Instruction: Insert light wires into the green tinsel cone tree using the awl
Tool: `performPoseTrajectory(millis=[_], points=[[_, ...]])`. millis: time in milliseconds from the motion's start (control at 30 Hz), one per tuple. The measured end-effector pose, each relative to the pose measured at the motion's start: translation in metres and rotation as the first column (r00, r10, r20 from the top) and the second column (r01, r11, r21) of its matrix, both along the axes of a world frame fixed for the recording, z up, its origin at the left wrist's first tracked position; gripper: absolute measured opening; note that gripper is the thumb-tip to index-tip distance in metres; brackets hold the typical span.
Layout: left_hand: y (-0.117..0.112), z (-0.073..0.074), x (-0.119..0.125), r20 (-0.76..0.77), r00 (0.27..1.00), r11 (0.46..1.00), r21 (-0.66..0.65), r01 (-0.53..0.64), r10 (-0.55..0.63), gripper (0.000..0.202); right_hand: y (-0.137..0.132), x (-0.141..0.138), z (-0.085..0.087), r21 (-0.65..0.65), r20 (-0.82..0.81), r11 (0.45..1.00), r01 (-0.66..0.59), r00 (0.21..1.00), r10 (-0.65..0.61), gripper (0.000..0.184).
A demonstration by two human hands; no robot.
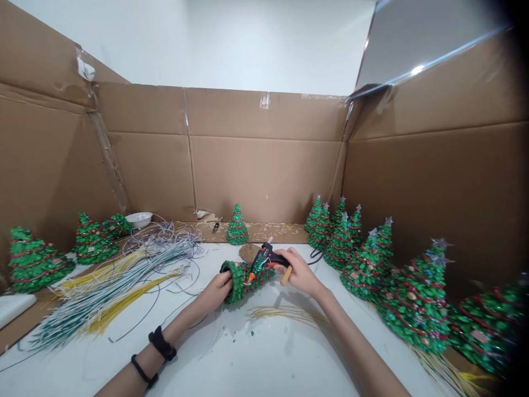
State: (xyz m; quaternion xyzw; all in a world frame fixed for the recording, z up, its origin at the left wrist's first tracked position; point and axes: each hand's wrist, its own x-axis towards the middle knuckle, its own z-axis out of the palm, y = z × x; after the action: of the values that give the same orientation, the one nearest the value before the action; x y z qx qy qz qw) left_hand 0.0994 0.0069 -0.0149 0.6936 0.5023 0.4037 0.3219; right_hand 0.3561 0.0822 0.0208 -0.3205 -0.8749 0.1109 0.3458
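Note:
My left hand grips a small green tinsel Christmas tree by its open base, with some fingers hidden inside. The tree lies tilted on its side, its tip toward the right, with red garland around it. In my right hand is a black and orange glue gun, its orange nozzle pointing down at the tree's side. A thin tan stick also shows by the right fingers. Whether the nozzle touches the tree I cannot tell. A round brown disc lies just behind the tree.
Bundles of white, teal and yellow wires cover the left of the white table. Several finished trees with silver stars line the right side. One tree stands at the back, near a white bowl. Cardboard walls surround the table.

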Motion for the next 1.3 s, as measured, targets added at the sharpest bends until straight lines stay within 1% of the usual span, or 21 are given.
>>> performPoseTrajectory(millis=[133, 400, 467, 533, 600, 700, 767, 867, 967, 1033, 1133, 1300], points=[[-0.001, 0.001, 0.000, 0.015, 1.000, 1.000, 0.010, 0.012, -0.012, 0.027, -0.001, 0.000, 0.002, 0.004, -0.001, 1.000, -0.006, 1.000, 0.006, 0.031], [-0.003, 0.005, 0.000, 0.068, 0.997, 0.998, -0.052, 0.031, -0.028, 0.027, -0.001, 0.004, 0.005, -0.001, 0.026, 1.000, 0.015, 1.000, -0.015, 0.028], [-0.002, 0.006, 0.000, 0.112, 0.992, 0.996, -0.064, 0.061, -0.053, 0.029, 0.003, 0.009, 0.004, 0.014, 0.026, 0.998, 0.057, 0.998, -0.058, 0.031], [-0.003, 0.008, 0.000, 0.148, 0.986, 0.993, -0.078, 0.091, -0.079, 0.030, 0.008, 0.014, 0.003, 0.032, 0.017, 0.989, 0.146, 0.989, -0.147, 0.034], [-0.003, 0.010, 0.000, 0.164, 0.982, 0.989, -0.099, 0.113, -0.096, 0.031, 0.013, 0.017, 0.000, 0.038, 0.003, 0.968, 0.247, 0.969, -0.247, 0.038], [-0.005, 0.013, -0.002, 0.168, 0.980, 0.985, -0.113, 0.126, -0.106, 0.030, 0.021, 0.019, -0.007, 0.012, 0.000, 0.926, 0.377, 0.926, -0.377, 0.039], [-0.004, 0.013, -0.003, 0.170, 0.980, 0.986, -0.111, 0.126, -0.106, 0.030, 0.025, 0.019, -0.012, -0.010, -0.001, 0.877, 0.480, 0.877, -0.480, 0.040], [-0.002, 0.011, -0.005, 0.173, 0.978, 0.983, -0.123, 0.135, -0.113, 0.030, 0.030, 0.020, -0.020, -0.008, 0.001, 0.785, 0.620, 0.785, -0.620, 0.041], [0.000, 0.010, -0.006, 0.191, 0.973, 0.980, -0.125, 0.153, -0.128, 0.030, 0.034, 0.022, -0.028, -0.001, 0.059, 0.713, 0.701, 0.712, -0.700, 0.038], [0.000, 0.010, -0.005, 0.207, 0.968, 0.978, -0.120, 0.168, -0.140, 0.030, 0.037, 0.023, -0.031, -0.027, 0.122, 0.680, 0.733, 0.677, -0.725, 0.038], [0.000, 0.009, -0.005, 0.224, 0.964, 0.976, -0.127, 0.176, -0.145, 0.031, 0.043, 0.021, -0.037, -0.069, 0.172, 0.665, 0.744, 0.665, -0.727, 0.036], [0.004, 0.003, -0.007, 0.246, 0.959, 0.976, -0.123, 0.177, -0.142, 0.030, 0.053, 0.011, -0.046, -0.080, 0.134, 0.686, 0.723, 0.690, -0.711, 0.034]])
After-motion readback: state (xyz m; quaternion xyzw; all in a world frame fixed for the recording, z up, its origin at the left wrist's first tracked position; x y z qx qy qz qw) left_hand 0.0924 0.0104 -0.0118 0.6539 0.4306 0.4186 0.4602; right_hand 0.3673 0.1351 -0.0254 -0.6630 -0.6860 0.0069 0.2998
